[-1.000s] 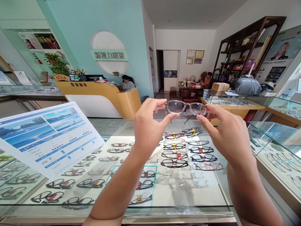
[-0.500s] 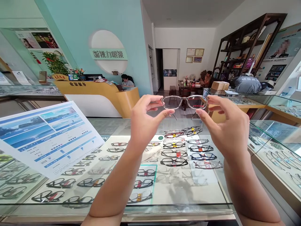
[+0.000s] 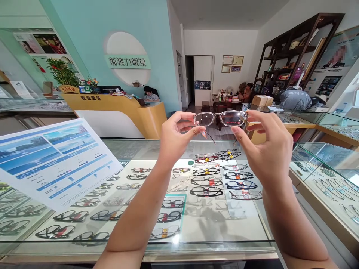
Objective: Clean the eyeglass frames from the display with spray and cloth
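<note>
Two hands (image 3: pixel 175 138), clear eyeglasses (image 3: pixel 228 117) held between

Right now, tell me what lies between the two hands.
In the head view, a pair of glasses spans the gap, held by the left hand and the right hand.

One left hand (image 3: pixel 178 136) and one right hand (image 3: pixel 269 140). Between the fingers, one pair of eyeglasses (image 3: pixel 222 118), two lenses in it. One printed sheet (image 3: pixel 70 168) bearing four landscape photos (image 3: pixel 25 145). On the glass surface (image 3: pixel 246 224), two columns of display frames (image 3: pixel 206 192): five in the left column, apparently five in the right, the topmost there hard to separate. Within the teal-edged board (image 3: pixel 183 213), three in view. Farther left, several more, too hidden to count. On the wall, four framed certificates (image 3: pixel 238 60). Beyond the surface, two other people (image 3: pixel 151 96). One round sign (image 3: pixel 127 61), five characters across it.
</note>
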A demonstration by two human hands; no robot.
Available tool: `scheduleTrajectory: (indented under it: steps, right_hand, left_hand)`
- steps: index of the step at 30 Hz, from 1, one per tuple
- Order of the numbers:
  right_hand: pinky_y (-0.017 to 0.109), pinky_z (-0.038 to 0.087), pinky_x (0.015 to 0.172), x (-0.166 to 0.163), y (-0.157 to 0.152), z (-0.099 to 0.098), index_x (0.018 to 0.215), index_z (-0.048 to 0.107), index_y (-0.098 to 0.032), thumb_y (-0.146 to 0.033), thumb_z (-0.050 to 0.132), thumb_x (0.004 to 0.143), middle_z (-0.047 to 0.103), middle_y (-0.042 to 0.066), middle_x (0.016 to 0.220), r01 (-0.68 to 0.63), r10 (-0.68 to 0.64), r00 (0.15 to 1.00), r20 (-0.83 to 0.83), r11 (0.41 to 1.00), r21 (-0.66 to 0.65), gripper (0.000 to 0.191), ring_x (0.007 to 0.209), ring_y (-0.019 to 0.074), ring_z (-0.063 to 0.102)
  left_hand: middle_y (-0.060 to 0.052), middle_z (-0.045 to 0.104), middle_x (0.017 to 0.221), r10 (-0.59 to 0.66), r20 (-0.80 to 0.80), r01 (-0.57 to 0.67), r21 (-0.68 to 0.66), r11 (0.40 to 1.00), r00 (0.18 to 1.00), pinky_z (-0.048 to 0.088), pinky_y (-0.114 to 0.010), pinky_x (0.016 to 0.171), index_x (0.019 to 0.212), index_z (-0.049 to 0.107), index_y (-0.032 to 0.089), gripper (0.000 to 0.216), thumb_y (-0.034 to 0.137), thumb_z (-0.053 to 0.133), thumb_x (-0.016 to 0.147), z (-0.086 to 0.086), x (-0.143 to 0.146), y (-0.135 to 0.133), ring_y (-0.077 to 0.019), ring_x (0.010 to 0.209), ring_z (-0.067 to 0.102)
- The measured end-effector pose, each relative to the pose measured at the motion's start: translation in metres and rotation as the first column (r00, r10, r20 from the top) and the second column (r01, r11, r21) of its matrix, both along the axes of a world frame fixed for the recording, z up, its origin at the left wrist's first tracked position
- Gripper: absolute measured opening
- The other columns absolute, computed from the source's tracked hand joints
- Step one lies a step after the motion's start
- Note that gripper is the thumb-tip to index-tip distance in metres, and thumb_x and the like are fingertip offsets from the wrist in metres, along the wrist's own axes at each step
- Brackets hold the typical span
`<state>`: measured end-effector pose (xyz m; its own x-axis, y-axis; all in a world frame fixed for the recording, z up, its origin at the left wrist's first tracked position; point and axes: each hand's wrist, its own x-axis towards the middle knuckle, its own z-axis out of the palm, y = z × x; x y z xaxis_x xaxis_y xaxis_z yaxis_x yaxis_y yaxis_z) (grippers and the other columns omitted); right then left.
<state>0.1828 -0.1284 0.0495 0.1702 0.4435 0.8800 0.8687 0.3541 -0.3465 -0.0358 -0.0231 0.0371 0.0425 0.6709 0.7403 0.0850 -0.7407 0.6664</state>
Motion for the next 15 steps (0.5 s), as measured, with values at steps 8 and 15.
scheduleTrajectory:
  steps: [8,15]
  right_hand:
    - [0.049,0.060,0.089,0.009,0.006,0.000,0.138,0.070,-0.023,-0.051,0.066,0.101,0.080,0.014,0.130,-0.066,0.063,0.998,-0.017,0.982,-0.178,0.046,0.097,0.0294,0.079]
    - [0.056,0.059,0.096,0.012,0.006,0.000,0.139,0.070,-0.022,-0.054,0.065,0.101,0.081,0.015,0.130,-0.103,0.096,0.995,-0.036,0.958,-0.268,0.050,0.102,0.0321,0.079]
  left_hand:
    - [-0.005,0.077,0.106,0.292,0.003,-0.285,0.228,0.931,0.956,0.066,-0.038,0.088,0.110,0.075,0.026,0.052,0.061,0.094,0.076,0.002,0.005,-0.021,-0.0197,0.095,0.076]
    - [-0.003,0.073,0.103,0.381,-0.028,-0.355,0.308,0.883,0.924,0.064,-0.036,0.085,0.108,0.074,0.027,0.047,0.058,0.093,0.079,0.003,0.010,-0.033,-0.0188,0.093,0.073]
